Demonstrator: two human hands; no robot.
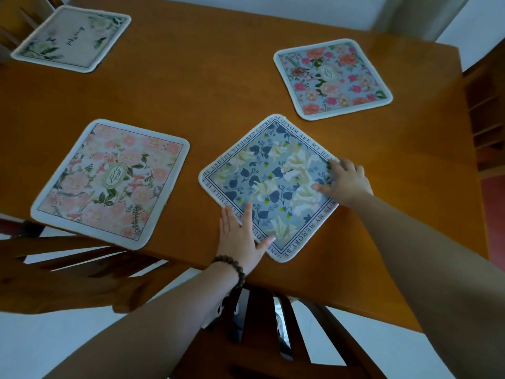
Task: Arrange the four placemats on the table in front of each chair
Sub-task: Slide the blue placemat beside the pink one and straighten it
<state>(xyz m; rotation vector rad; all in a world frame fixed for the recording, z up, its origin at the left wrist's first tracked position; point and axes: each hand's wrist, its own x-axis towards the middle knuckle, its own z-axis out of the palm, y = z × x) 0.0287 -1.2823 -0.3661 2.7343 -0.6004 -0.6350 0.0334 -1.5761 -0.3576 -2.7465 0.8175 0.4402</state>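
A blue floral placemat (269,187) with a lettered border lies near the table's front edge, turned like a diamond. My left hand (241,239) lies flat on its near-left edge, fingers spread. My right hand (343,181) presses fingertips on its right corner. A pink floral placemat (112,183) lies to the left by the near edge. A light-blue placemat with red and pink flowers (332,77) sits at the far right. A white placemat with green leaves (72,38) sits at the far left.
The wooden table (205,91) fills the view. One wooden chair back (273,337) stands right below the blue mat, another chair (68,272) below the pink mat. A chair (486,110) stands at the right side, and one (16,28) at the far left.
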